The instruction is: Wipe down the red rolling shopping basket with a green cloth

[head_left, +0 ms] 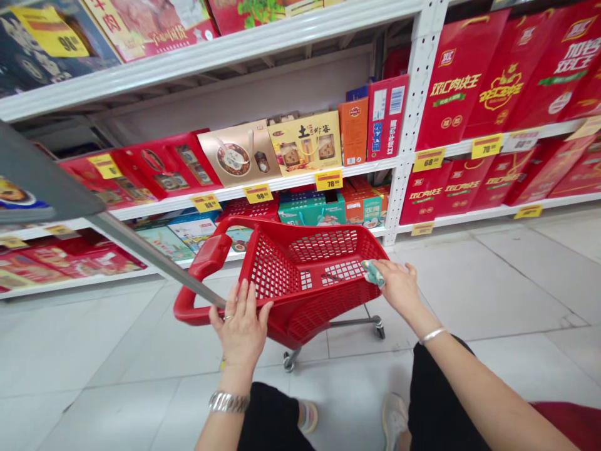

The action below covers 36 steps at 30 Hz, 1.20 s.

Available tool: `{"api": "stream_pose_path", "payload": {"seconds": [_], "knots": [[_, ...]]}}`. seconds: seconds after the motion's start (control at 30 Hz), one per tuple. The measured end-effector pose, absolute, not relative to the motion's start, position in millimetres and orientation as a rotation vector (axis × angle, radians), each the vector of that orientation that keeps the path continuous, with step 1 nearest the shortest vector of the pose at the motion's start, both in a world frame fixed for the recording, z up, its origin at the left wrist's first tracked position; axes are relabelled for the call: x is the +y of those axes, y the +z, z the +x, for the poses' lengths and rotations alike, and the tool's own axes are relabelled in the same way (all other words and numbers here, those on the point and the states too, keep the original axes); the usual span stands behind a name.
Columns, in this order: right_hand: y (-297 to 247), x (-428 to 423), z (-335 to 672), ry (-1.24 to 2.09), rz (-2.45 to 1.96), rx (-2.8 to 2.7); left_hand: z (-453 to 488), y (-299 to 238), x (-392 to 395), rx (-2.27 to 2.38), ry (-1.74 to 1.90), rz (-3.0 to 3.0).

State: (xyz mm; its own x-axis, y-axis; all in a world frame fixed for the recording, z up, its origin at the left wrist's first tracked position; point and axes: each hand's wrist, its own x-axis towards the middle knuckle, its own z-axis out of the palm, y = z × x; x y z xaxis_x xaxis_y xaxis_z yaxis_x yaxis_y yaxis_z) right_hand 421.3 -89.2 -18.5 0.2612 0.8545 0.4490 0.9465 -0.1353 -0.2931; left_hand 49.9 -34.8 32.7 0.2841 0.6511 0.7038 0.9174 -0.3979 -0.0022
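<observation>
A small red plastic shopping cart (305, 326) with perforated sides stands on the floor in front of me; its basket is seen from above. My left hand (241, 329) lies on the near rim close to the cart's red handle (201, 263), fingers stretched out. Over the near rim at the basket's far right end, my right hand (399, 285) is closed on a crumpled green-and-white cloth (374, 274), which touches the rim. The fingertips behind the cloth are partly hidden.
White shelves (282, 186) with boxed goods and yellow price tags run behind the cart. Red gift bags (462, 88) fill the right-hand shelves. A grey metal pole (154, 257) slants across the left side. My feet stand on grey floor tiles (154, 351).
</observation>
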Motion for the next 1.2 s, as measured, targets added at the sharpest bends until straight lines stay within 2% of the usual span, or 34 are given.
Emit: {"api": "stream_pose_path", "payload": {"seconds": [0.27, 0.43, 0.87, 1.2], "knots": [[33, -65, 289, 0.178, -1.553, -1.825, 57, 34, -36, -1.427, -0.873, -2.144], [39, -62, 237, 0.327, -1.463, -1.952, 45, 40, -40, -1.311, -0.817, -2.185], [-26, -76, 336, -0.107, -1.596, -1.872, -2, 53, -51, -0.935, -0.761, -2.066], [-30, -76, 368, -0.134, -1.747, -1.814, -22, 58, -42, -1.0, -0.987, -1.957]]}}
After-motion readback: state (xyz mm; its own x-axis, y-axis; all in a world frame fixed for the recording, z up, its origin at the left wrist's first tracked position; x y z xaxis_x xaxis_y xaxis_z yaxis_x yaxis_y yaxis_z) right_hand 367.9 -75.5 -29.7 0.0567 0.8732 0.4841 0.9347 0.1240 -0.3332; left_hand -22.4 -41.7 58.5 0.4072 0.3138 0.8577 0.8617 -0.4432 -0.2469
